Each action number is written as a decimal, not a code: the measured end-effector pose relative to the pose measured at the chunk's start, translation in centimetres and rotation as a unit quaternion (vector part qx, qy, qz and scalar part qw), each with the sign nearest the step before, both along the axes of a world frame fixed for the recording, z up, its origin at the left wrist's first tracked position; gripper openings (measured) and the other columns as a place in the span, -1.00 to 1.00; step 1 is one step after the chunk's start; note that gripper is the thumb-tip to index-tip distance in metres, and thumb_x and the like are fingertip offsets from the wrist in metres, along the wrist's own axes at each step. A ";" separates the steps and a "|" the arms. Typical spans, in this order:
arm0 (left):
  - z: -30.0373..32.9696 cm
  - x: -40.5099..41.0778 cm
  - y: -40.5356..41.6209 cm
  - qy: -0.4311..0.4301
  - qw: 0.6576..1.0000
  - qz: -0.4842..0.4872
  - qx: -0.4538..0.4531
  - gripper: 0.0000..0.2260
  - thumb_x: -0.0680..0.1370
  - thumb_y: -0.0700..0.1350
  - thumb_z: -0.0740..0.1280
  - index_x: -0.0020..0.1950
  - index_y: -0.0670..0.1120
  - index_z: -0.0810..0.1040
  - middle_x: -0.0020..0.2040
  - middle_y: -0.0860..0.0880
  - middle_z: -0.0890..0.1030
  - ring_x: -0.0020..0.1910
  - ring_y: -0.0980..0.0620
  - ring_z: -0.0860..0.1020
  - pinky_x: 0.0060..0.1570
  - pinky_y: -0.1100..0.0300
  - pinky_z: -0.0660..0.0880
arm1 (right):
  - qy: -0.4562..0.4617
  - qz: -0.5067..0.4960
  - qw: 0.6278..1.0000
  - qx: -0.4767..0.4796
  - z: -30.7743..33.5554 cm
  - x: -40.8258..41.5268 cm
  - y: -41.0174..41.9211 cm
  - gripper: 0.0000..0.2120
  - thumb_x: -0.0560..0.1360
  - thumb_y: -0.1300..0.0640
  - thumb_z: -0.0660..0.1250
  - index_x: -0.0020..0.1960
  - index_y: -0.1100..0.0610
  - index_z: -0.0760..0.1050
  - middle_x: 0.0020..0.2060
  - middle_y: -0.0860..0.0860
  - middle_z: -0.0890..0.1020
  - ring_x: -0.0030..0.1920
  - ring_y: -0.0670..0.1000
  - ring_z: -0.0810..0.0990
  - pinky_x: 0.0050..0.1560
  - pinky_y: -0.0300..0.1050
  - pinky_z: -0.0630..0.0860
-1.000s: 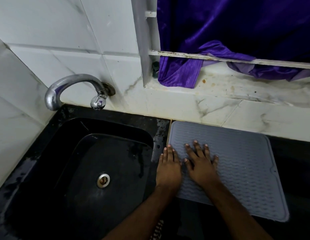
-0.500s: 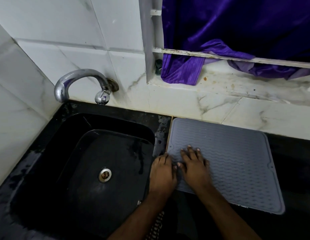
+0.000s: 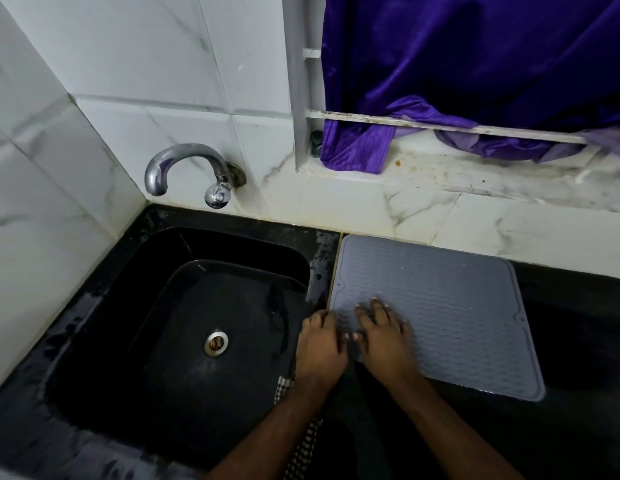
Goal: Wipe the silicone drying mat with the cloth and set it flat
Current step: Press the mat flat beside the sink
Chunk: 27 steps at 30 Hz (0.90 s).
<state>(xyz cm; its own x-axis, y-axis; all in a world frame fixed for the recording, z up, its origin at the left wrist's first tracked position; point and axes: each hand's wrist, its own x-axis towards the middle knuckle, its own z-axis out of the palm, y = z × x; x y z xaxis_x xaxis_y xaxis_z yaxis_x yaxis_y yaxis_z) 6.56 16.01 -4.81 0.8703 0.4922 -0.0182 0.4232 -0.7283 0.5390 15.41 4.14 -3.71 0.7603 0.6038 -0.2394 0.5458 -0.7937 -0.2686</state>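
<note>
hands flat, left hand [image 3: 320, 344] and right hand [image 3: 384, 336] empty, on grey mat [image 3: 457, 306]

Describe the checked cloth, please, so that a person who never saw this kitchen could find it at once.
Start at the black sink under the chrome tap. Follow its near right corner toward the person: the checked cloth hangs there over the counter's front edge, partly hidden under the left forearm. Its small black-and-white check sets it apart from the plain grey silicone drying mat and the purple curtain.
</note>
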 end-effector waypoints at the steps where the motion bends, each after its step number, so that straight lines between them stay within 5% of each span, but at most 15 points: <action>1: -0.1 -0.7 -0.3 0.005 1.000 -0.002 0.006 -0.60 0.54 -0.08 0.27 0.37 -0.14 0.50 0.33 -0.14 0.50 0.27 -0.16 0.45 0.32 0.02 0.40 | 0.000 0.007 1.000 0.002 0.2 -1.1 -0.3 -0.47 0.64 -0.08 0.10 0.58 -0.09 0.09 0.60 0.03 -0.01 0.58 0.11 -0.03 0.52 0.22 0.00; 6: -0.6 -3.0 -0.9 0.032 0.999 -0.020 0.039 -0.63 0.54 -0.09 0.27 0.31 -0.15 0.58 0.31 -0.13 0.55 0.25 -0.16 0.50 0.30 -0.01 0.43 | 0.001 0.022 1.000 0.005 -0.4 -4.4 -1.1 -0.52 0.65 -0.05 0.11 0.56 -0.10 0.16 0.60 0.03 0.04 0.57 0.12 0.03 0.50 0.21 0.01; 11: -1.0 -4.3 -0.3 0.068 0.992 -0.079 0.064 -0.52 0.56 -0.08 0.19 0.48 -0.13 0.45 0.50 -0.12 0.41 0.43 -0.12 0.41 0.41 -0.02 0.35 | -0.004 0.028 0.999 -0.022 -1.4 -4.9 -1.4 -0.51 0.66 -0.05 0.06 0.57 -0.17 0.07 0.60 0.00 -0.02 0.58 0.13 -0.08 0.52 0.23 -0.02; 18: -1.7 -5.0 0.2 0.069 0.985 -0.110 0.117 -0.52 0.46 -0.21 0.39 0.40 -0.17 0.54 0.39 -0.14 0.54 0.31 -0.11 0.55 0.18 0.05 0.54 | -0.012 0.043 0.997 -0.067 -1.2 -5.1 -0.6 -0.41 0.65 0.12 0.11 0.59 -0.14 -0.04 0.60 0.03 -0.11 0.58 0.22 -0.13 0.50 0.32 -0.03; 27: -1.8 -4.6 0.0 0.091 0.984 -0.109 0.109 -0.53 0.53 -0.22 0.28 0.46 -0.21 0.46 0.46 -0.18 0.46 0.39 -0.16 0.47 0.29 0.00 0.49 | 0.001 0.042 0.998 -0.056 -1.0 -5.0 -1.0 -0.49 0.68 0.00 0.04 0.59 -0.14 0.00 0.60 0.01 -0.10 0.58 0.20 -0.13 0.49 0.32 -0.04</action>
<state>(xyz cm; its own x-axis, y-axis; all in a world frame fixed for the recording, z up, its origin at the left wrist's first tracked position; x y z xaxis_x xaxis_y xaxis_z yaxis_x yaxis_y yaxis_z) 2.01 16.02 -6.59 0.9474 0.3043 -0.0992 0.3200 -0.9021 0.2896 10.37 3.13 -4.71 0.7072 0.6354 -0.3102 0.6120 -0.7697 -0.1815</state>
